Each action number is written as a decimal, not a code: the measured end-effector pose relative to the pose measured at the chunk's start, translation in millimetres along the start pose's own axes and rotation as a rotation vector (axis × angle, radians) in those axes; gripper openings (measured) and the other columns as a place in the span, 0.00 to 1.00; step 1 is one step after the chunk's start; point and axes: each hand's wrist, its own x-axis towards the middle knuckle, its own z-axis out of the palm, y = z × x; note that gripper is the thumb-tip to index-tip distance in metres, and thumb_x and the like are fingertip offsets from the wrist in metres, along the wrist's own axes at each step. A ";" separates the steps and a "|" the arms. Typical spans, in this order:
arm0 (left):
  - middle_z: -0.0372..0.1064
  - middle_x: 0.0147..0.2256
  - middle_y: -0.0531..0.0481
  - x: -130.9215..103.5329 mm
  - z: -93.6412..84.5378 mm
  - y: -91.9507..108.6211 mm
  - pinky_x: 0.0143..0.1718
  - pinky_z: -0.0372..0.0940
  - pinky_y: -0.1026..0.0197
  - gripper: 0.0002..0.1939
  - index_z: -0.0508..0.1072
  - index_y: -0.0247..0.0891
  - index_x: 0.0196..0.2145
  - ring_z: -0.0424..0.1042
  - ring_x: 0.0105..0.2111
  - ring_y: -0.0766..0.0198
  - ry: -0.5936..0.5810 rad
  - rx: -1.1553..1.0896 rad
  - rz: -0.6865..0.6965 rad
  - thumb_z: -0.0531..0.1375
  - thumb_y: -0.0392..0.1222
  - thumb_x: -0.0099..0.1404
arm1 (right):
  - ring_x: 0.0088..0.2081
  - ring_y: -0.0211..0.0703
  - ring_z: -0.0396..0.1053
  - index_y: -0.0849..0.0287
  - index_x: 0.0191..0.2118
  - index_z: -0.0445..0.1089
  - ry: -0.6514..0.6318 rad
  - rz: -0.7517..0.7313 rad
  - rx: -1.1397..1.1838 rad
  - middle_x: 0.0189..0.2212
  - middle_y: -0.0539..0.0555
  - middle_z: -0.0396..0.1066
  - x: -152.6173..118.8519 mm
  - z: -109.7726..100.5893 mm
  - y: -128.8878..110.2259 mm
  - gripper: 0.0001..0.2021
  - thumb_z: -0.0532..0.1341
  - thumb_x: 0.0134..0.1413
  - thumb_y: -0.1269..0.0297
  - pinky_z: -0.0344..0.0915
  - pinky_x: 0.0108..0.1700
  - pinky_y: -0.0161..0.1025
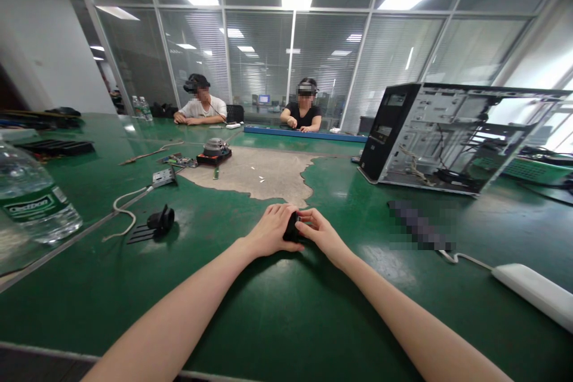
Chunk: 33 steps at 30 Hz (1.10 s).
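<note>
Both hands meet over the green table (250,322), in front of me at the middle. My left hand (273,228) is closed around a small black part (292,228), its fingers over the top and the thumb low at the near side. Against the right side of that same part, my right hand (319,230) pinches with thumb and fingertips. The hands cover most of it, so its exact kind does not show. To the left lies a black round plastic piece with flat prongs (159,222), apart from my hands.
An opened computer case (389,137) stands at the right. Nearer are a blurred dark object (418,225) and a white power strip (535,292). At left are a water bottle (38,203) and a white cable (129,210). A heatsink fan (215,150) sits farther back. Two people sit across the table.
</note>
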 end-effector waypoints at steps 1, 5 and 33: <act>0.57 0.47 0.43 0.2 1.1 -0.5 0.48 0.51 0.52 0.38 0.52 0.38 0.48 0.58 0.46 0.53 0.005 -0.003 -0.010 0.63 0.55 0.44 | 0.35 0.38 0.65 0.58 0.36 0.62 0.007 -0.003 -0.022 0.34 0.51 0.65 0.4 -0.5 0.6 0.13 0.61 0.43 0.61 0.62 0.40 0.40; 0.58 0.45 0.44 1.3 4.2 -1.7 0.47 0.52 0.52 0.39 0.52 0.38 0.48 0.58 0.45 0.53 0.013 -0.014 -0.036 0.64 0.55 0.42 | 0.37 0.39 0.66 0.58 0.39 0.64 -0.002 -0.005 -0.074 0.37 0.52 0.66 1.7 -2.5 1.6 0.15 0.60 0.43 0.61 0.61 0.42 0.41; 0.53 0.51 0.42 -9.0 -11.7 -10.9 0.53 0.50 0.50 0.19 0.54 0.38 0.48 0.52 0.52 0.56 -0.044 -0.211 0.012 0.53 0.40 0.59 | 0.37 0.39 0.65 0.58 0.38 0.63 -0.034 0.007 -0.027 0.35 0.51 0.65 -0.6 -2.3 -2.0 0.16 0.61 0.42 0.58 0.59 0.44 0.41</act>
